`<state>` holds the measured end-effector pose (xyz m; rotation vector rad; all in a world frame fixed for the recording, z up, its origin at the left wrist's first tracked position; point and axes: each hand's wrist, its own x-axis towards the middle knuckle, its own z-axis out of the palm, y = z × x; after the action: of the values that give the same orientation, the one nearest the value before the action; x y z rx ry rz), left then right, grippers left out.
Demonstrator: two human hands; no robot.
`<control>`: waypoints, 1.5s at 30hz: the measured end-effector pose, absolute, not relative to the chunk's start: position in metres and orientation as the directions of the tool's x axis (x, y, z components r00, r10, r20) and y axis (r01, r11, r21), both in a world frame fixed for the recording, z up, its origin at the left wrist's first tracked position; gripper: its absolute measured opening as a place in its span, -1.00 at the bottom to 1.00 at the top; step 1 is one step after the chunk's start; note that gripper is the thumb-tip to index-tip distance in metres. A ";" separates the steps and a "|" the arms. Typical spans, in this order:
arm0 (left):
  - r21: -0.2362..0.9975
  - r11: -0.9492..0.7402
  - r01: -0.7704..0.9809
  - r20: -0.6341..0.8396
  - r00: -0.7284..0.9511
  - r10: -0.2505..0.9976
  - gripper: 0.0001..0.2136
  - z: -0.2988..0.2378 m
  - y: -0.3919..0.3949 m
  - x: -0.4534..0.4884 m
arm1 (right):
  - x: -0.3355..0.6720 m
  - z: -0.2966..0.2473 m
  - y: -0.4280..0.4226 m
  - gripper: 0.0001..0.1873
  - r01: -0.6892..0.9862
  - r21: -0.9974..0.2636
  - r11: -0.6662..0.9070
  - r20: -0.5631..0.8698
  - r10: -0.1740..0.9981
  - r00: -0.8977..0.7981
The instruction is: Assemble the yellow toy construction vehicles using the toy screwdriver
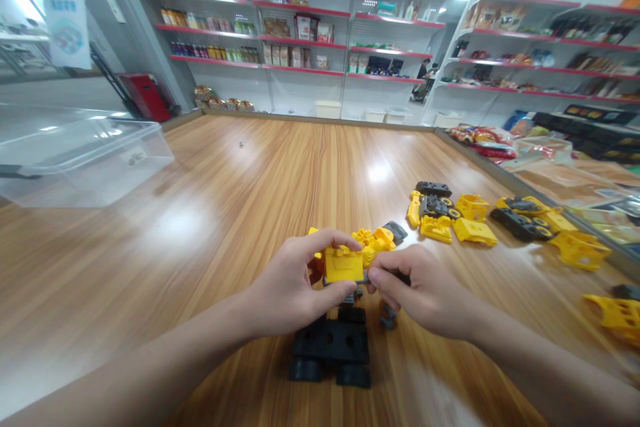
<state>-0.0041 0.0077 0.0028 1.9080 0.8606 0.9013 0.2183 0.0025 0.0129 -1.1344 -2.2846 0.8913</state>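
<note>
The left hand (295, 287) has its grip on a yellow block (344, 265), fingers over the top and thumb beneath; the block is smooth, boxy plastic with a ridged upper edge. At its four o'clock the right hand (425, 287) has thumb and forefinger drawn together at the block's edge, the fingers curled about a dark piece (401, 275), mostly hidden, so I can't tell its shape. Toward one o'clock lie rounded yellow parts (376, 243) and a grey one (397, 232). At six o'clock a matt black chassis (330, 343) shows chunky wheels; a small grey bit (387, 317) sits at five. Further out, toward two o'clock, moulded yellow and black pieces (437, 217) are spread over the wood-grain worktop (280, 180). A clear plastic bin (85, 170) with a white label stands at ten o'clock. Beyond, at twelve, shelves (305, 70) carry coloured bottles (215, 53) and packets (287, 55).
</note>
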 end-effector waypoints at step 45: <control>0.921 0.206 -0.331 -0.087 0.339 0.937 -0.69 0.012 0.020 -0.004 | 0.222 0.005 0.008 -0.89 0.711 -0.538 0.453 0.191 0.887 -0.421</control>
<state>-0.0038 0.0205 0.0123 0.9690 0.7793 1.0206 0.2215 0.0077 0.0052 -1.3386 -2.2590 0.5273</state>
